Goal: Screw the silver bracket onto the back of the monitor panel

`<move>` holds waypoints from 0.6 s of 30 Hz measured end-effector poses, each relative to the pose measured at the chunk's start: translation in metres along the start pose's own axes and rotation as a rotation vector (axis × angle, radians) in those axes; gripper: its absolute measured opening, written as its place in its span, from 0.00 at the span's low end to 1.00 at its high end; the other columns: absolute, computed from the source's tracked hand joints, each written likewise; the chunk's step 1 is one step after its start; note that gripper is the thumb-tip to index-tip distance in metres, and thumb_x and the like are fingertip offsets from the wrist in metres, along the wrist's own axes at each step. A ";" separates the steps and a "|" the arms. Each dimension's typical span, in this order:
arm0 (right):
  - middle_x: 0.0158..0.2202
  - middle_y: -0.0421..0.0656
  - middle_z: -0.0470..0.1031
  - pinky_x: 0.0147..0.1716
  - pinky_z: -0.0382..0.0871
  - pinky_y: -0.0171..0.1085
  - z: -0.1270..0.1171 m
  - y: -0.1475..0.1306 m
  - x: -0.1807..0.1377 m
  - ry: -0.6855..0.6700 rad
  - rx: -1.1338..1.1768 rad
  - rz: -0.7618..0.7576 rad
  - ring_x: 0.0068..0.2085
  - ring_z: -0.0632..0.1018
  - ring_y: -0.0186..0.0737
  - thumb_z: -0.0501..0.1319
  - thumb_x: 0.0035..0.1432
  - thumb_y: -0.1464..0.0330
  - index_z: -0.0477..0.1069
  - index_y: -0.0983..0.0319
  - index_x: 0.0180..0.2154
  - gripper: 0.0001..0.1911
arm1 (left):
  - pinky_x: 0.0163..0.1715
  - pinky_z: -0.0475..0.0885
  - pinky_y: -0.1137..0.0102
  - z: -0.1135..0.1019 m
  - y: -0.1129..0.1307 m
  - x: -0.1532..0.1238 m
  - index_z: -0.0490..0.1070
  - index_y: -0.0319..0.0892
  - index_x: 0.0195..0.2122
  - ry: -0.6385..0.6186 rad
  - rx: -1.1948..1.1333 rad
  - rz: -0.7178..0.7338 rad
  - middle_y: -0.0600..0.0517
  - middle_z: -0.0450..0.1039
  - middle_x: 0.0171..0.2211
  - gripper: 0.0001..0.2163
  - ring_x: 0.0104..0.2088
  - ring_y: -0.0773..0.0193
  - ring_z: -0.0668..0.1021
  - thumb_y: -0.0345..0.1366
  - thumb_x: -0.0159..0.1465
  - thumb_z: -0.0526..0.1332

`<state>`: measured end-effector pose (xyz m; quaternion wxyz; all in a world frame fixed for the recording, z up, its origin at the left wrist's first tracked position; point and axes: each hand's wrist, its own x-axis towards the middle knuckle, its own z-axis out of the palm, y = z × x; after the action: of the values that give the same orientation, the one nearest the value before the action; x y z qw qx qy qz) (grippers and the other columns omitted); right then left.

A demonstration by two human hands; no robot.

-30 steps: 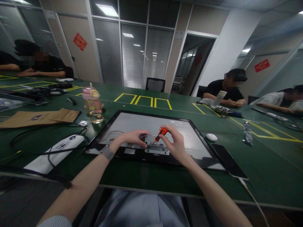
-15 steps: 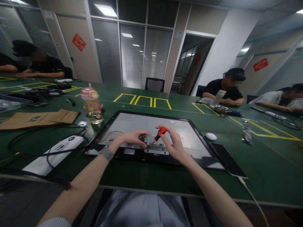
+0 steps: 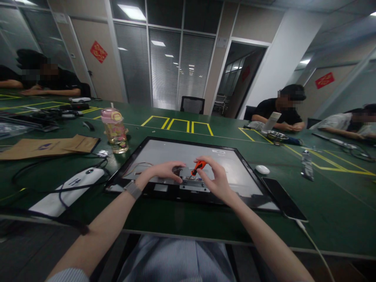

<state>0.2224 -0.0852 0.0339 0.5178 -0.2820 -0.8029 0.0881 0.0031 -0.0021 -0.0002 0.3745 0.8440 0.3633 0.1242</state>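
Note:
My right hand (image 3: 216, 177) holds an orange and black screwdriver (image 3: 199, 167) by its handle, between thumb and fingers. The tool is tilted, its shaft pointing down and left to a small circuit board on a metal bracket (image 3: 194, 187). Whether the tip sits in a screw is too small to tell. Beside the bracket, my left hand (image 3: 168, 171) curves its thumb and fingers around a small dark thing I cannot make out. Both hands are over the back of a flat display panel (image 3: 235, 172), grey with a black frame, lying on the table. Thin wires (image 3: 136, 166) run across the panel's left part.
On the left stand a pink-lidded bottle (image 3: 114, 131), a paper bag (image 3: 53, 147) and a white power bank-like device (image 3: 69, 192) with black cables. Right of the panel are a white mouse-like object (image 3: 262, 169) and a plugged-in phone (image 3: 283, 197). Other people sit across the green table (image 3: 182, 221).
The screwdriver handle has turned slightly, showing more orange, and my right fingers have shifted a little on it. My left hand stays in place.

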 end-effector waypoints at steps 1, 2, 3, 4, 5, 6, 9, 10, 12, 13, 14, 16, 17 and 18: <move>0.39 0.45 0.74 0.41 0.70 0.41 0.000 -0.001 0.001 0.005 0.000 0.001 0.40 0.75 0.41 0.60 0.56 0.71 0.67 0.59 0.46 0.14 | 0.57 0.57 0.64 0.000 0.000 0.000 0.62 0.45 0.55 0.002 0.001 -0.003 0.48 0.61 0.59 0.33 0.58 0.55 0.64 0.41 0.47 0.70; 0.38 0.44 0.74 0.40 0.70 0.41 0.000 -0.001 0.001 0.017 -0.007 0.003 0.39 0.75 0.40 0.61 0.56 0.70 0.68 0.59 0.45 0.13 | 0.58 0.57 0.64 0.000 0.000 0.000 0.62 0.45 0.55 0.007 0.002 -0.005 0.48 0.61 0.59 0.33 0.58 0.55 0.64 0.41 0.47 0.70; 0.37 0.44 0.73 0.39 0.70 0.40 0.000 -0.001 0.001 0.034 -0.020 0.004 0.37 0.75 0.40 0.61 0.56 0.70 0.68 0.59 0.44 0.12 | 0.58 0.57 0.64 0.000 0.000 0.000 0.62 0.46 0.55 0.009 0.003 -0.007 0.48 0.60 0.59 0.33 0.58 0.55 0.64 0.42 0.47 0.70; 0.36 0.43 0.73 0.38 0.70 0.40 0.001 0.000 0.001 0.045 -0.032 0.007 0.37 0.75 0.39 0.61 0.56 0.70 0.68 0.59 0.44 0.12 | 0.58 0.57 0.63 0.000 -0.001 0.000 0.62 0.46 0.55 0.009 0.004 -0.007 0.48 0.60 0.59 0.33 0.58 0.55 0.64 0.42 0.47 0.70; 0.36 0.44 0.73 0.38 0.70 0.40 0.001 0.001 0.000 0.048 -0.037 0.012 0.37 0.75 0.39 0.60 0.56 0.71 0.68 0.59 0.44 0.12 | 0.58 0.57 0.63 0.000 -0.001 0.001 0.62 0.46 0.55 0.008 0.003 -0.004 0.48 0.60 0.59 0.33 0.58 0.55 0.64 0.42 0.47 0.70; 0.36 0.44 0.73 0.39 0.70 0.40 0.001 0.002 -0.001 0.045 -0.030 0.019 0.37 0.75 0.40 0.59 0.57 0.72 0.67 0.59 0.46 0.13 | 0.58 0.56 0.63 0.000 -0.001 0.001 0.62 0.46 0.55 0.006 0.001 -0.001 0.48 0.60 0.60 0.33 0.58 0.55 0.63 0.42 0.47 0.70; 0.40 0.47 0.74 0.42 0.70 0.42 0.001 0.004 -0.003 0.011 0.025 0.041 0.41 0.76 0.41 0.57 0.58 0.73 0.62 0.59 0.50 0.18 | 0.59 0.55 0.63 0.000 0.000 0.000 0.63 0.46 0.55 -0.005 -0.011 0.012 0.48 0.59 0.59 0.33 0.59 0.55 0.63 0.42 0.47 0.70; 0.41 0.47 0.74 0.43 0.70 0.43 0.001 0.003 -0.003 -0.003 0.038 0.046 0.42 0.76 0.42 0.57 0.58 0.73 0.62 0.59 0.50 0.18 | 0.59 0.55 0.63 -0.001 0.000 0.000 0.63 0.45 0.55 -0.007 -0.013 0.010 0.48 0.60 0.59 0.33 0.58 0.55 0.63 0.42 0.47 0.70; 0.41 0.47 0.74 0.43 0.70 0.44 -0.001 0.002 -0.002 -0.022 0.032 0.047 0.42 0.76 0.42 0.57 0.58 0.72 0.63 0.59 0.49 0.16 | 0.58 0.56 0.63 -0.001 0.001 0.000 0.63 0.45 0.55 -0.005 -0.016 -0.003 0.48 0.60 0.59 0.33 0.58 0.54 0.64 0.41 0.47 0.70; 0.40 0.46 0.74 0.42 0.70 0.43 -0.002 0.001 -0.001 -0.020 0.018 0.045 0.41 0.75 0.42 0.58 0.57 0.71 0.65 0.59 0.48 0.15 | 0.58 0.57 0.63 -0.001 0.001 0.000 0.63 0.45 0.55 -0.003 -0.016 -0.008 0.48 0.60 0.59 0.33 0.58 0.54 0.64 0.41 0.47 0.70; 0.38 0.46 0.74 0.41 0.70 0.43 -0.003 0.001 0.000 -0.007 0.002 0.046 0.40 0.75 0.41 0.59 0.57 0.70 0.66 0.59 0.46 0.13 | 0.58 0.57 0.63 -0.001 0.000 0.000 0.63 0.45 0.55 -0.001 -0.015 -0.009 0.48 0.60 0.59 0.33 0.58 0.55 0.64 0.41 0.48 0.70; 0.36 0.44 0.72 0.39 0.70 0.41 -0.003 0.002 0.002 0.045 -0.022 0.057 0.37 0.74 0.40 0.61 0.56 0.69 0.69 0.59 0.42 0.10 | 0.58 0.57 0.63 -0.001 -0.001 0.001 0.63 0.45 0.55 -0.004 -0.013 0.002 0.48 0.60 0.59 0.32 0.58 0.55 0.64 0.41 0.48 0.70; 0.35 0.44 0.72 0.38 0.69 0.41 -0.003 0.003 0.003 0.067 -0.023 0.065 0.36 0.74 0.40 0.61 0.56 0.69 0.70 0.59 0.42 0.10 | 0.58 0.57 0.64 0.000 -0.002 0.001 0.63 0.45 0.55 -0.007 -0.011 0.010 0.48 0.60 0.59 0.32 0.58 0.55 0.64 0.42 0.48 0.69; 0.35 0.44 0.72 0.38 0.69 0.40 -0.003 0.004 0.002 0.078 -0.013 0.072 0.36 0.74 0.39 0.60 0.56 0.70 0.70 0.59 0.43 0.10 | 0.58 0.57 0.63 0.000 -0.002 0.001 0.62 0.45 0.55 -0.009 -0.009 0.016 0.48 0.60 0.59 0.32 0.58 0.55 0.64 0.42 0.48 0.69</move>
<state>0.2253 -0.0811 0.0353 0.5432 -0.3173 -0.7721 0.0902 0.0023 -0.0002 -0.0017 0.3792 0.8456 0.3544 0.1248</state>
